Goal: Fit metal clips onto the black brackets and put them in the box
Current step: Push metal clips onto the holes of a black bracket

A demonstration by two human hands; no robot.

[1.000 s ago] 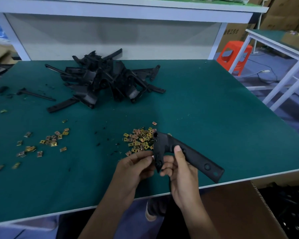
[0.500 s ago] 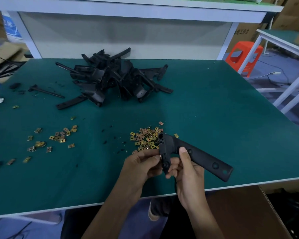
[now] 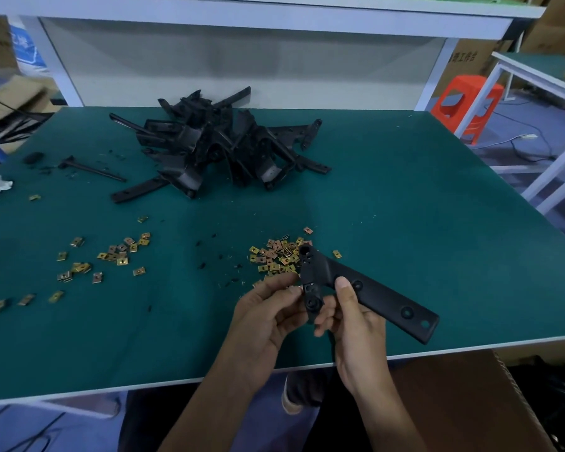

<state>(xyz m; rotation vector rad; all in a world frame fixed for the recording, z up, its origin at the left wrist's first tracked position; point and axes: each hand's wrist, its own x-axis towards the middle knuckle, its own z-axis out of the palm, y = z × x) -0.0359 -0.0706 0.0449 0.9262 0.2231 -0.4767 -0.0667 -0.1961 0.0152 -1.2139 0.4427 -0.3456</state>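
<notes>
Over the near edge of the green tabletop, right of its middle, the right hand grips a black bracket with its thumb lying on top of the long flat arm and its fingers curled underneath. That arm slants out toward the near right corner, while the short bent leg points down between both hands. The left hand has its fingertips curled and pinched against that short leg; whether a clip sits between them cannot be told. Just behind the hands, a heap of metal clips lies on the tabletop, touching nothing else, and a looser scatter of clips spreads toward the left edge. A pile of black brackets sits tangled near the far edge, left of centre. Below the near right corner stands a cardboard box, its brown flap open, with dark parts dimly visible inside.
</notes>
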